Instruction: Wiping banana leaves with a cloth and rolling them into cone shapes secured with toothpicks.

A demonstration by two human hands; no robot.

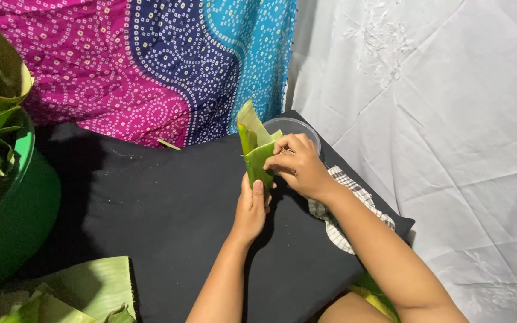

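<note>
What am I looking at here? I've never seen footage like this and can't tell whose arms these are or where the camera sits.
There is one picture, taken by a camera worn on a person's head, looking down at their own two bare arms. The left hand grips the bottom of a folded green leaf, held upright. The right hand pinches the leaf's upper edge. They work over a black cloth. Behind the leaf stands a clear plastic container, and a checked cloth lies under the right forearm. At the left stands a green bucket with leaf strips, and more leaves lie in front of it. A colourful dotted fabric hangs behind.
</note>
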